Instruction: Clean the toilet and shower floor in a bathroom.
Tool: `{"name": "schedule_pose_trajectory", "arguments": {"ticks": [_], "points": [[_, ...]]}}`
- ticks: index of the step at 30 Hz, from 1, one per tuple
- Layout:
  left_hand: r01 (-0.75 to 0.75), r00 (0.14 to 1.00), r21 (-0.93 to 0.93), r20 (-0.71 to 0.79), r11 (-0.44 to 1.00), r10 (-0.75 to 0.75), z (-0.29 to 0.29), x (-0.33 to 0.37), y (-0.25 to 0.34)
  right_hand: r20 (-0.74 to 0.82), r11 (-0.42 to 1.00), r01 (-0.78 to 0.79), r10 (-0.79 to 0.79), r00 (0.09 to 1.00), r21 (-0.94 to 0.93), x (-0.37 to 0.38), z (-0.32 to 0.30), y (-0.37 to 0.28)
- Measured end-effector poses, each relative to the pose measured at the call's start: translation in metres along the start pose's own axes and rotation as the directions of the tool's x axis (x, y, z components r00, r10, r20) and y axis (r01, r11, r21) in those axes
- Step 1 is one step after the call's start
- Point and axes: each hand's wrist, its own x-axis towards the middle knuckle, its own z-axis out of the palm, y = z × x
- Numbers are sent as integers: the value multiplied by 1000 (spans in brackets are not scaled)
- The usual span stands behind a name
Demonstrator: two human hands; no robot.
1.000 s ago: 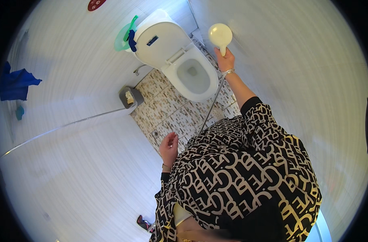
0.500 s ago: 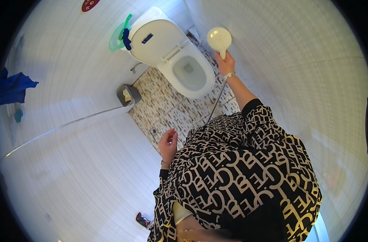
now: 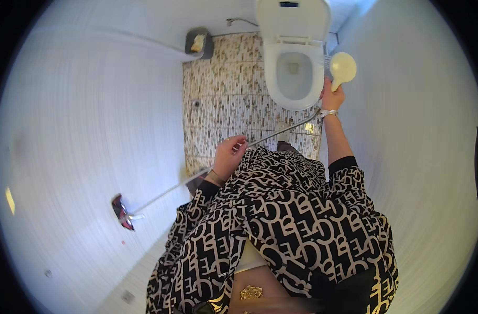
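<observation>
My right hand [image 3: 332, 96] is closed around the handle of a cream shower head [image 3: 343, 68], beside the right rim of the white toilet [image 3: 323, 78]. Thin water jets leave the head toward the toilet bowl. A grey shower hose [image 3: 286, 129] runs from this hand down to my left hand [image 3: 230, 156]. My left fingers are curled at the hose, seemingly gripping it, in front of my body; part of the hose is hidden there. Beyond my left wrist the hose continues to a metal tap fitting with a dark red-and-black part [image 3: 124, 212] on the left wall.
A grey waste bin [image 3: 206, 49] with pale paper stands at the far left corner. A small angled pipe [image 3: 238, 22] sits on the back wall. Mosaic-patterned tiles [image 3: 226, 78] cover the floor, with a round drain [image 3: 196, 104]. Pale walls close in on both sides.
The view has turned, bringing the tap fitting further into sight. My right hand with the shower head is lower beside the toilet, and water jets now show. My left hand has come to the hose.
</observation>
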Motion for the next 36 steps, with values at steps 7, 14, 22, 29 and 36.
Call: {"name": "schedule_pose_trajectory", "arguments": {"ticks": [7,14,22,29,36], "points": [[75,989,-102,-123,992,-87,2,-15,-4,386,990,-133,101,917,57,-67,92,-1],[183,921,-198,-308,963,-238,-30,-64,-24,670,960,-268,253,698,-83,-175,172,-24],[317,711,-372,-516,872,-478,-71,-193,-51,873,958,-180,279,400,-224,-332,228,-52],[352,470,-550,-595,757,-652,-151,-366,-89,930,951,-113,305,204,-288,-519,296,-74],[254,183,-757,-573,602,-799,-220,-512,-105,948,946,70,312,64,-316,-705,336,-113]]}}
